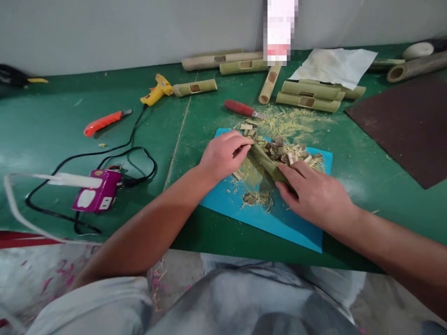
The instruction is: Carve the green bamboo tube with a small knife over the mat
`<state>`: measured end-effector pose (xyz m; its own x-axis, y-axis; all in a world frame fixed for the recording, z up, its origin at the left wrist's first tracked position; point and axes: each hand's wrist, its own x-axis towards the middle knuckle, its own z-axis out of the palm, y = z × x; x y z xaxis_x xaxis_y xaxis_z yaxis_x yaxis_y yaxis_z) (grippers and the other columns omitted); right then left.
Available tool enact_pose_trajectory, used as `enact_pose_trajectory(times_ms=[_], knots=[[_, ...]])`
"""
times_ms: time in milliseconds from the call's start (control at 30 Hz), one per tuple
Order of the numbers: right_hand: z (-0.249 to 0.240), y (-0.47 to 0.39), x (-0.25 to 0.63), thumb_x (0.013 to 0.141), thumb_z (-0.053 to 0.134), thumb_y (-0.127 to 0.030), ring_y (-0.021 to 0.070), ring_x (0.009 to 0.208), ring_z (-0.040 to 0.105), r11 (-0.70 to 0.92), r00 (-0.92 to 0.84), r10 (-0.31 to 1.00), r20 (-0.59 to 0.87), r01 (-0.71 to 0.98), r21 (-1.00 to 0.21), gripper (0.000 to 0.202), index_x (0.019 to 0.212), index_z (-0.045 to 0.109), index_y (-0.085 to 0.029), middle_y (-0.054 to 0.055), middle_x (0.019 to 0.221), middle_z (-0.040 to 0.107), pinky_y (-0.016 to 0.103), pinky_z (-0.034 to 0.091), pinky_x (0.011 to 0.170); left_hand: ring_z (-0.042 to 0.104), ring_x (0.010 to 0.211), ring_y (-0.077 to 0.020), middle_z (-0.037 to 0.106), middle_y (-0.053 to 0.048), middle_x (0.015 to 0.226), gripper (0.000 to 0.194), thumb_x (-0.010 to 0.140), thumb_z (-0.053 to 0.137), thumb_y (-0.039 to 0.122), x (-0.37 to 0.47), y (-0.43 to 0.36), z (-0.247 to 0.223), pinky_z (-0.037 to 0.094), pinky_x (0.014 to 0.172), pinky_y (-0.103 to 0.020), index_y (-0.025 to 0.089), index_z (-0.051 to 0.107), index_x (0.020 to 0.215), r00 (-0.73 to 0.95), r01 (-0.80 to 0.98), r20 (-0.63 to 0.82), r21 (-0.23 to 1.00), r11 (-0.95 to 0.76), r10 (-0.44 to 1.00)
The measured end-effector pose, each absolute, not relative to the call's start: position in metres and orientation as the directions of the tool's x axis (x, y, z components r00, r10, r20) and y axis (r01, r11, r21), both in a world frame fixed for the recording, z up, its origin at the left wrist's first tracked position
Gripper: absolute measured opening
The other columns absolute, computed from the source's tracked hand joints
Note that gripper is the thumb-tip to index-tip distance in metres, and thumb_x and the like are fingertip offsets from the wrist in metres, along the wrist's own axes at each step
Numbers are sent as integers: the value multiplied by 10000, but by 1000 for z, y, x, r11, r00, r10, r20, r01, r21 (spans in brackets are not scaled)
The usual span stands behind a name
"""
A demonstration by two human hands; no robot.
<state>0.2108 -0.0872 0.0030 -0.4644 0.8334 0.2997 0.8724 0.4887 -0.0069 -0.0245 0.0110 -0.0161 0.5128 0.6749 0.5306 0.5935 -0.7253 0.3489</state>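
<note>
A green bamboo tube (pixel 267 163) slants across the middle of the head view, over a blue sheet (pixel 296 232). Its far end is gripped by my left hand (pixel 226 153), thumb and fingers closed on it. My right hand (pixel 310 188) wraps around the near end, and part of the tube is hidden beneath it. Wood chips (pixel 279 149) and fine shavings lie heaped just beyond the tube, with a smaller pile of shavings (pixel 258 200) on the near side. A red-handled knife (pixel 242 109) rests past the blue sheet, its blade tip among the shavings.
Several bamboo tubes with cut openings (pixel 309 101) lie at the back, some under white paper (pixel 335 67). A yellow corded tool (pixel 157 90), an orange cutter (pixel 104 123) and a purple power strip (pixel 98 190) with cables occupy the left. A dark brown board (pixel 408 125) lies right.
</note>
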Motion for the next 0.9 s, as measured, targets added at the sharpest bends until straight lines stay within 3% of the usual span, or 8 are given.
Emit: enact_pose_trajectory(times_ms=[267,367,667,900], knots=[[1,-86,215,973,489,-358,160,657,600,531,-511,797,320,847,28,372,1210,682,-145,89,915,699,296,359,533,693,837,-160,750,-65,917,227,979,525,241,-24,12,-17,541,793,-272,166,731,1040,450,649,512,375,-662,731],[-2,-85,215,970,478,-322,163,671,613,539,-508,796,328,842,-1,373,1212,679,-122,90,913,715,297,382,543,698,799,-146,752,-45,861,228,978,523,236,-24,12,-17,546,766,-257,169,728,1050,391,636,505,455,-623,769],[-3,-84,215,944,506,-302,154,659,620,561,-495,785,372,823,-89,361,1191,682,-107,69,876,713,287,398,541,593,488,-63,687,7,647,181,940,572,219,-21,8,-13,481,493,-166,144,733,977,225,488,364,761,-428,904],[-2,-84,216,938,505,-314,150,669,616,529,-476,820,318,842,-104,372,1220,668,-132,66,918,721,285,383,540,603,481,-79,721,-36,701,228,978,555,301,-25,9,-11,478,436,-186,133,709,981,220,439,265,833,-338,939]])
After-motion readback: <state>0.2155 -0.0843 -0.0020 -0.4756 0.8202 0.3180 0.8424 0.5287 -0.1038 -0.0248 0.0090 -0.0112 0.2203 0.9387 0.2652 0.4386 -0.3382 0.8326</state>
